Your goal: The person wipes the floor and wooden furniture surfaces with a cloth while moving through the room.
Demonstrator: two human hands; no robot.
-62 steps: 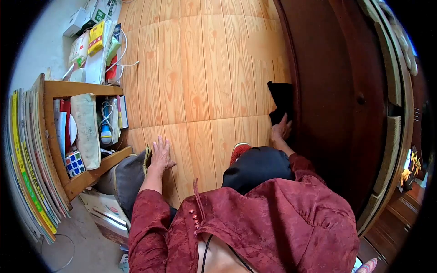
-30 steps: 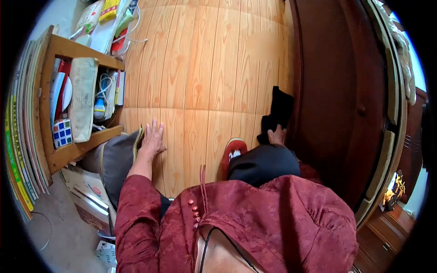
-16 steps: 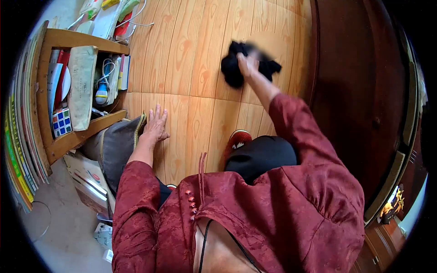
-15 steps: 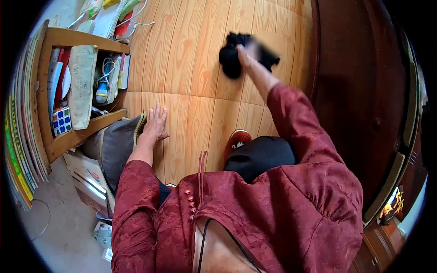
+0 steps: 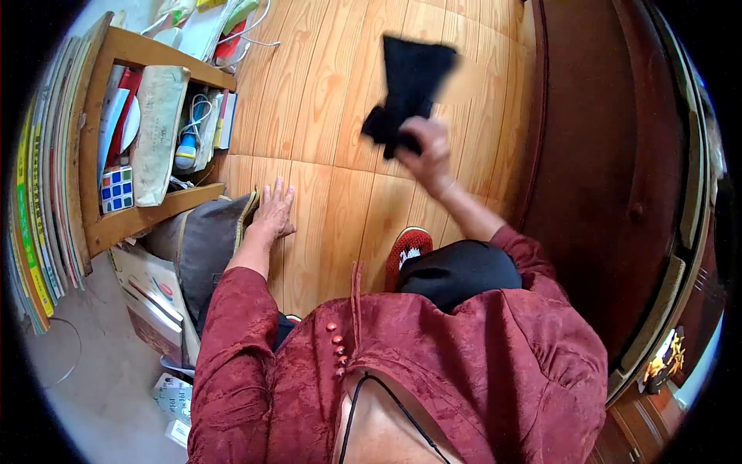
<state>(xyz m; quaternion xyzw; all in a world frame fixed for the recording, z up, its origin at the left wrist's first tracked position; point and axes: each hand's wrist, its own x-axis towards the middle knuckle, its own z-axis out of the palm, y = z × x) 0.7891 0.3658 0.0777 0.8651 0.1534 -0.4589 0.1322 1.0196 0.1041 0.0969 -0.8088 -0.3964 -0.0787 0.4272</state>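
My right hand (image 5: 427,157) grips one end of a black cloth (image 5: 416,81) above the wooden floor (image 5: 325,100). The cloth stretches away from my fingers, blurred at its edges, with a bunched part beside the hand. I cannot make out whether it is a rag or a garment. My left hand (image 5: 273,214) lies on the floor planks with its fingers spread and holds nothing. Right beside it sits a grey bag (image 5: 209,240) with a yellowish zip edge.
At left stands a wooden shelf (image 5: 158,205) with books, a puzzle cube (image 5: 117,189) and a blue lamp-like thing (image 5: 186,148) with a white cord. A dark brown wooden furniture panel (image 5: 595,139) runs along the right. My red shoe (image 5: 408,246) rests on the floor below.
My right hand has drawn back toward me, and the black cloth has gone from a bunched heap to a longer stretched shape. My left hand stays on the floor.
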